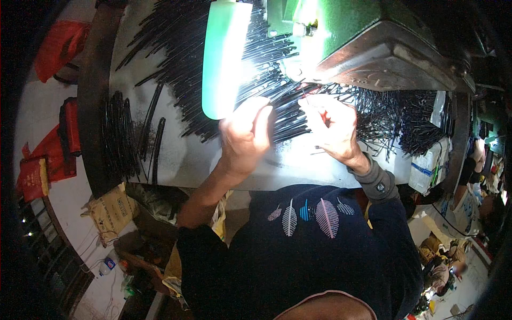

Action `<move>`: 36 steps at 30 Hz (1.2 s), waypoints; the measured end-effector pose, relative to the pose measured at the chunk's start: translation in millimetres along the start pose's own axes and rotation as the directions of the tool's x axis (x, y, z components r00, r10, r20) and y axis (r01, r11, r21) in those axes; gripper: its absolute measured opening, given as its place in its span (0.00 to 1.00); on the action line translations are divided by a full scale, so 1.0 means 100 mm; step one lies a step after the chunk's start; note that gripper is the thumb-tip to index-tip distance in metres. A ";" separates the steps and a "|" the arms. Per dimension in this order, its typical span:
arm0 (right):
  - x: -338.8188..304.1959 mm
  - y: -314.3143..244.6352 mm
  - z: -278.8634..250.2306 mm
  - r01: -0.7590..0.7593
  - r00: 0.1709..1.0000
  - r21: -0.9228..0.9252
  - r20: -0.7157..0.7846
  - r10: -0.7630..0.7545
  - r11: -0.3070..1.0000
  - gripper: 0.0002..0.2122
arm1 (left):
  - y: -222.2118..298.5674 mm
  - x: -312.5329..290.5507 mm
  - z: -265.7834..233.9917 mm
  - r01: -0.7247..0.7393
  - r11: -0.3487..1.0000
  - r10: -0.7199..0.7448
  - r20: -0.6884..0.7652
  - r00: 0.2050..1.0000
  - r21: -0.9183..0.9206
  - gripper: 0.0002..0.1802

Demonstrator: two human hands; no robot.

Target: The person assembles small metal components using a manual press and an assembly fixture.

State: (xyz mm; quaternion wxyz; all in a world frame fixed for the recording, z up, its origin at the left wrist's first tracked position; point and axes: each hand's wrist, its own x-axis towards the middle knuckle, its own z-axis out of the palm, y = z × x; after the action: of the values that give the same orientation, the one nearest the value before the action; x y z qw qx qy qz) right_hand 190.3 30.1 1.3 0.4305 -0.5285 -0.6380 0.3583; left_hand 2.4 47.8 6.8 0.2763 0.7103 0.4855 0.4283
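A wide heap of thin black rods (181,64) lies across the white worktop (208,166), pointing toward the green machine (352,32). My left hand (245,130) is closed at the near edge of the heap, just below a long pale-green panel (217,64) in strong glare. What its fingers hold, if anything, is hidden. My right hand (336,128) is closed in a pinch below the machine's working spot. Glare washes out its fingertips, and I cannot make out what is in them. To its right, a tangle of thin black pieces (381,114) lies under the machine's metal edge.
At the left end of the worktop lies a separate bundle of black rods (120,136). A white box (429,165) with a blue band stands at the right edge. A cardboard piece (110,212) and red bags (61,50) are off to the left. Another person's arm (476,157) shows far right.
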 end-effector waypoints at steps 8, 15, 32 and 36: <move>0.00 0.00 -0.02 -0.090 0.994 0.078 0.067 0.085 0.993 0.08 | -0.10 -0.04 0.06 -0.187 0.979 0.192 -0.056 0.980 0.084 0.07; -0.01 0.05 -0.02 -0.089 0.994 0.062 0.074 0.084 0.994 0.08 | -0.13 -0.06 0.07 -0.115 0.993 0.115 -0.045 0.992 0.016 0.10; -0.05 0.17 -0.02 -0.178 0.983 0.111 0.071 0.171 0.978 0.07 | -0.17 -0.05 0.12 -0.111 0.994 0.111 -0.030 0.993 -0.011 0.08; -0.05 0.10 -0.04 -0.223 0.972 0.094 0.100 0.214 0.970 0.07 | -0.20 -0.05 0.13 -0.030 0.998 0.028 -0.035 0.999 -0.064 0.06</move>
State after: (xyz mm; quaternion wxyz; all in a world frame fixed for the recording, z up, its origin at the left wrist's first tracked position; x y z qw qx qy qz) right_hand 198.1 27.5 -7.4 0.3864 -0.5557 -0.5749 0.4598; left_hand 3.6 50.9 -17.3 0.2846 0.7007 0.4656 0.4596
